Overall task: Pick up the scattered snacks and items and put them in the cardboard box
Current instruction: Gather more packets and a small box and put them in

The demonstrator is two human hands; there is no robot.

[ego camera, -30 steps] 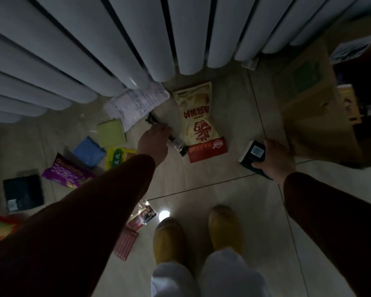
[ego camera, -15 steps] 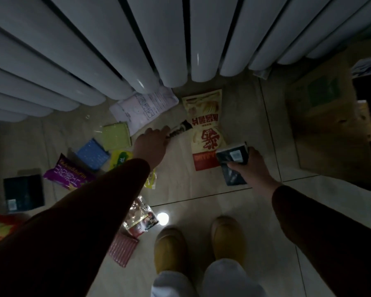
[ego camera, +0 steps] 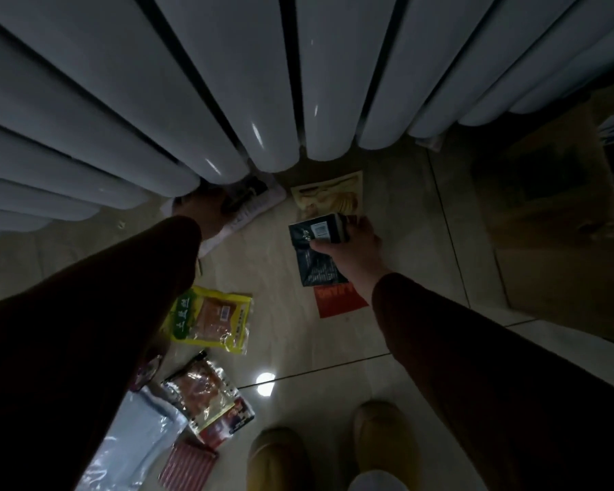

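Note:
My right hand (ego camera: 351,249) grips a dark box (ego camera: 319,231) together with a dark flat packet (ego camera: 316,265), held above a chip bag (ego camera: 334,198) with a red bottom end on the floor. My left hand (ego camera: 206,210) is closed on a small dark wrapped item (ego camera: 243,196) over a white printed sheet (ego camera: 259,207) by the radiator. A yellow-green snack pack (ego camera: 213,322), a clear pack of reddish snacks (ego camera: 206,391) and a red striped pack (ego camera: 188,467) lie on the tiles lower left. The cardboard box (ego camera: 560,225) stands at the right.
White radiator columns (ego camera: 227,83) fill the top of the view and overhang the sheet. A pale plastic bag (ego camera: 135,441) lies bottom left. My yellow shoes (ego camera: 380,437) stand at the bottom. A light reflection (ego camera: 265,380) shines on the tile floor.
My left hand has moved up toward the radiator with the small dark item, onto the white sheet. My right hand has lifted the box and packet over the chip bag. The view has moved closer.

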